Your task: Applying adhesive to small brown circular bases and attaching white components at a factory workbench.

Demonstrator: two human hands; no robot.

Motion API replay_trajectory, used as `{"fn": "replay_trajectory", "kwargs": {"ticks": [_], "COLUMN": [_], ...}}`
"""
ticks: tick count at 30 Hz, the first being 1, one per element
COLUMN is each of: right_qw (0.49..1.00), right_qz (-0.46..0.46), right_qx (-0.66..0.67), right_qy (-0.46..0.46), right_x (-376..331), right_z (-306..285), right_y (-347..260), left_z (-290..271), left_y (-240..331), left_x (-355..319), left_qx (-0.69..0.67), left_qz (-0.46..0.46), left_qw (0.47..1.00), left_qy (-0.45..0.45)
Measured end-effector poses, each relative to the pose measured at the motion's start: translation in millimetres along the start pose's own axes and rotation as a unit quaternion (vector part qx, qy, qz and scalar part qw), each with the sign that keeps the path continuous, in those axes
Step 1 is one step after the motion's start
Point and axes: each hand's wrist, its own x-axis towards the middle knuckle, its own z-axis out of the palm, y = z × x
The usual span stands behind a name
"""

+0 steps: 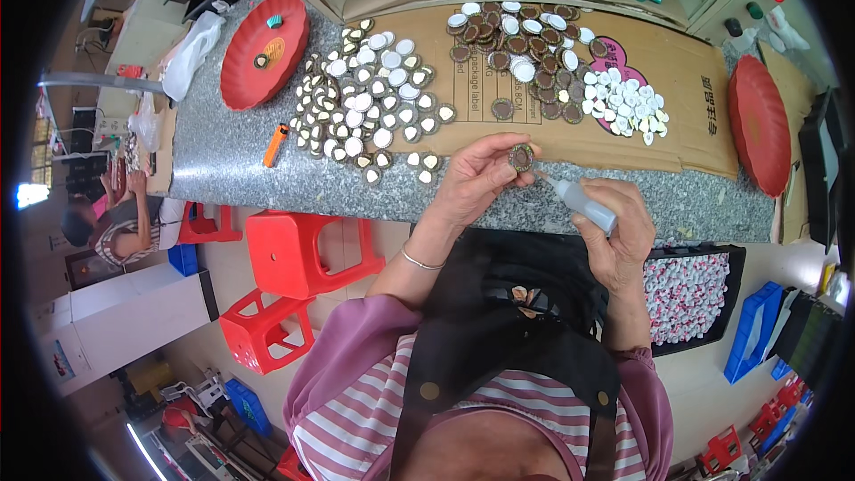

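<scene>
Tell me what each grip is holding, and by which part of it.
The left grip pinches a small dark round piece by its edge; the right grip holds a pale squeeze bottle around its body.

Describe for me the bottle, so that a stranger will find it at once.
Look at the speckled grey counter. Over its near edge, right of centre, the right hand holds the bottle. Unlike the round pieces lying beyond it, it is pale, long and narrow-tipped.
</scene>
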Motion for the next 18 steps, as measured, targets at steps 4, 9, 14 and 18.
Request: {"fn": "replay_trajectory", "kwargs": {"ticks": [4,9,14,18], "right_qw": [1.000,1.000,1.000,1.000], "right_qz": [0.003,0.005,0.007,0.007], "right_qx": [0.002,0.002,0.005,0.007], "right_qy": [0.000,-0.002,-0.001,-0.001], "right_x": [-0.4,-2.3,-2.1,-2.2], "right_z": [1.4,1.2,1.7,1.5], "right_y": [-1.4,0.6,-0.5,0.5], "left_z": [0.2,1.2,1.8,0.6], "left_y": [0.6,1.1,1.1,-1.1], "left_x": [-0.9,-1.1,-1.7,-0.6], "left_qx": [-0.001,-0.001,0.011,0.017], "left_qz": [-0.004,-0.007,-0.016,-0.007], "left_qw": [1.000,1.000,1.000,0.999], "left_qy": [0.002,-0.007,-0.012,-0.036]}}
